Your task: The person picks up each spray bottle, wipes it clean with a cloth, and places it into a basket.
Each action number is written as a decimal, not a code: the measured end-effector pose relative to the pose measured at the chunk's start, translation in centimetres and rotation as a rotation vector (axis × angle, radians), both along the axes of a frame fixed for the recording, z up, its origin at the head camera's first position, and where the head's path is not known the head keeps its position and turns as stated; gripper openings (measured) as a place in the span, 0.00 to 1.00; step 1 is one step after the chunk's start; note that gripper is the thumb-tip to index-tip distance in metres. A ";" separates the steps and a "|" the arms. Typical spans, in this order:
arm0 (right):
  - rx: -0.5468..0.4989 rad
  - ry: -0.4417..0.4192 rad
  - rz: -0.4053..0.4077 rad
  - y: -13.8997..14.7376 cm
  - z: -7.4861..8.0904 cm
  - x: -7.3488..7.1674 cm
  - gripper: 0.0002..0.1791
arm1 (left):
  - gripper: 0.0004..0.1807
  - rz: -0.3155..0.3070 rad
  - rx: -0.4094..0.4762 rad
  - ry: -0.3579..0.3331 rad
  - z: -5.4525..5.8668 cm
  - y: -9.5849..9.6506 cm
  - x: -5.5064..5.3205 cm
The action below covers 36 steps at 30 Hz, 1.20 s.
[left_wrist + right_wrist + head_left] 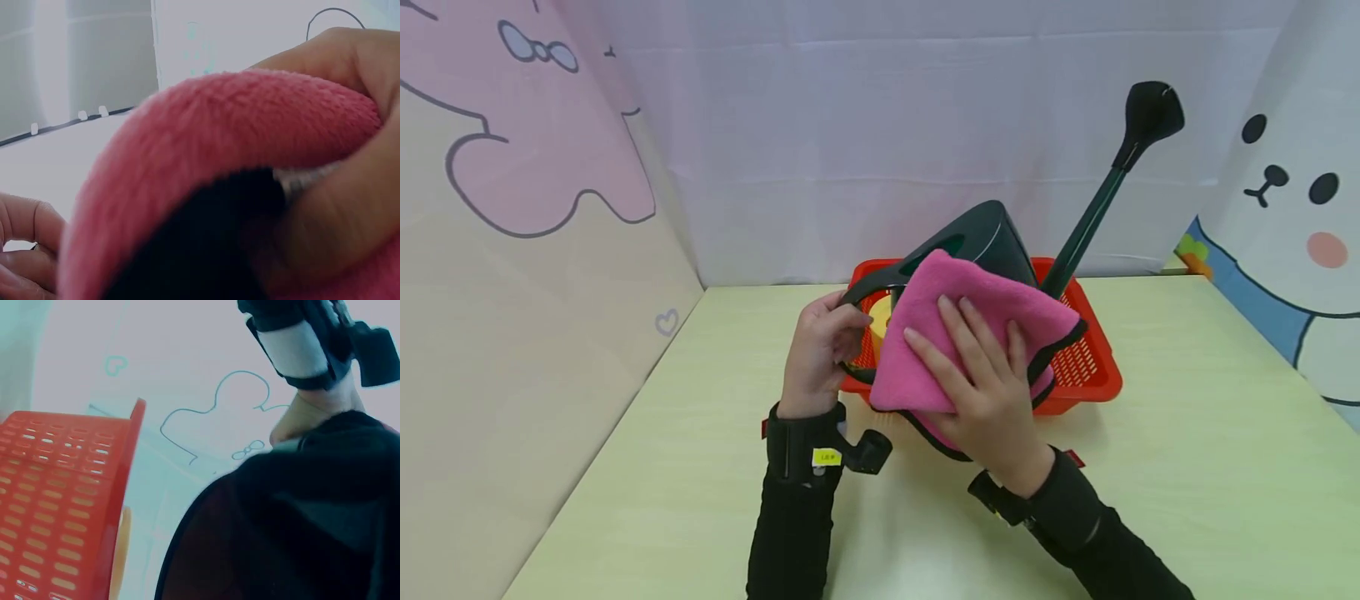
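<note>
A dark green watering can with a long spout is tilted in front of the red basket. My left hand grips its curved handle. Against the can's body, my right hand holds a pink cloth with black edging, its fingers spread over the top. The left wrist view shows the right thumb tucked beneath a fold of the cloth. In the right wrist view the can's dark body fills the lower right.
Behind the can stands a red perforated basket on the pale table, with a yellow object partly visible in it. A white curtain hangs at the back, and printed cartoon panels flank both sides.
</note>
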State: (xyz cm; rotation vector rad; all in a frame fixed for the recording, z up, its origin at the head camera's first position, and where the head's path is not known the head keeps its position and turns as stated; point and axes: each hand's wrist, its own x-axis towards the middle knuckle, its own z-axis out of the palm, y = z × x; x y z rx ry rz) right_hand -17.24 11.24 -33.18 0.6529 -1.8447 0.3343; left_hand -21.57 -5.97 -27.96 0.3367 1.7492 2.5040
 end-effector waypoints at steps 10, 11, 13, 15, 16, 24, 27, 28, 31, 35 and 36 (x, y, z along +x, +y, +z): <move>0.107 0.095 0.059 0.3 0.6 -0.3 0.21 | 0.04 -0.016 0.007 0.013 0.4 -0.2 0.3; 0.092 0.092 0.071 0.5 0.7 -0.3 0.21 | 0.04 -0.015 0.006 0.011 0.5 -0.3 0.3; 0.047 0.082 0.105 0.9 0.9 -0.5 0.21 | 0.04 -0.014 0.008 0.005 0.5 -0.3 0.4; -0.018 0.071 0.138 1.2 1.1 -0.6 0.21 | 0.05 -0.015 0.008 0.000 0.6 -0.4 0.4; -0.058 0.066 0.159 1.3 1.2 -0.7 0.22 | 0.06 -0.018 0.009 0.002 0.6 -0.4 0.4; -0.387 0.024 0.261 3.2 1.7 -1.7 0.26 | 0.09 -0.054 0.014 0.046 0.5 -0.5 0.4; -0.522 -0.036 0.297 4.3 2.0 -2.0 0.29 | 0.09 -0.061 0.018 0.053 0.4 -0.7 0.4; -0.568 -0.065 0.312 4.6 2.1 -2.0 0.30 | 0.09 -0.062 0.019 0.055 0.4 -0.7 0.4; -0.665 -0.164 0.344 5.1 2.3 -1.9 0.29 | 0.08 -0.067 0.017 0.063 0.3 -0.9 0.5; -0.650 -0.188 0.340 4.9 2.3 -1.7 0.33 | 0.09 -0.065 0.013 0.070 0.4 -1.0 0.6; -0.627 -0.172 0.333 4.8 2.3 -1.6 0.35 | 0.09 -0.062 0.014 0.069 0.4 -1.0 0.6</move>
